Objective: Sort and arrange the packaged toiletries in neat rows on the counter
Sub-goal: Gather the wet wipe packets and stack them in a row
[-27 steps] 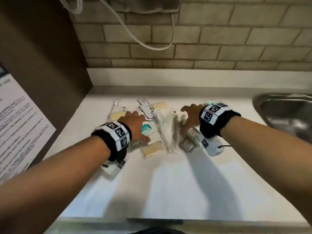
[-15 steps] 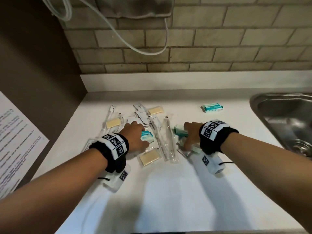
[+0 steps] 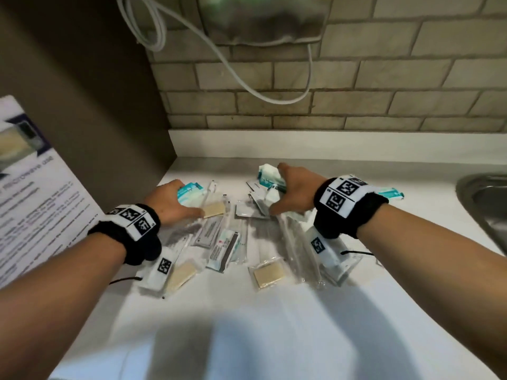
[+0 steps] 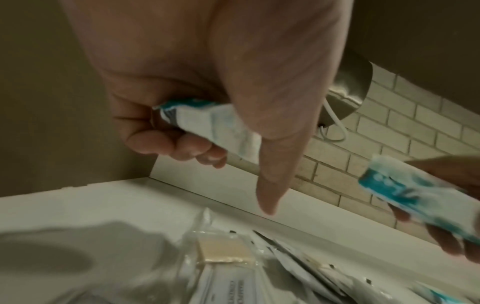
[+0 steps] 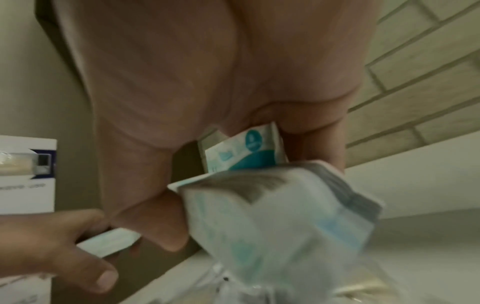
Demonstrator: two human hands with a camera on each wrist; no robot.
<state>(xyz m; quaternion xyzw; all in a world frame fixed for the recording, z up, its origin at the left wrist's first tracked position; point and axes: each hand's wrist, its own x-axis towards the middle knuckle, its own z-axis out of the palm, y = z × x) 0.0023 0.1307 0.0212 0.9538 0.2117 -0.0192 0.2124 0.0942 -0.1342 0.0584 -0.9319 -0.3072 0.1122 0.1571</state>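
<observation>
A loose heap of packaged toiletries [image 3: 227, 242] lies on the white counter [image 3: 247, 325]: tan soap bars in clear wrap [image 3: 267, 274], long clear packets and flat white sachets. My left hand [image 3: 175, 200] holds a teal-and-white packet [image 3: 189, 194] above the heap's left side; fingers curl round this packet [image 4: 207, 127] in the left wrist view. My right hand [image 3: 290, 192] grips teal-and-white packets [image 3: 270, 175] above the heap's far right; two such packets [image 5: 272, 205] show under the palm in the right wrist view. Another teal packet [image 3: 391, 192] lies past my right wrist.
A steel sink [image 3: 482, 215] sits at the right edge. A brown cabinet wall [image 3: 82, 105] with a printed notice [image 3: 30, 193] closes the left side. A tiled backsplash [image 3: 329, 91] runs behind, with a white cord [image 3: 233, 72] hanging from a wall unit.
Both hands have lifted off the heap and moved toward the back wall, each carrying teal packets. The left hand shifted left, the right hand rose over the far side.
</observation>
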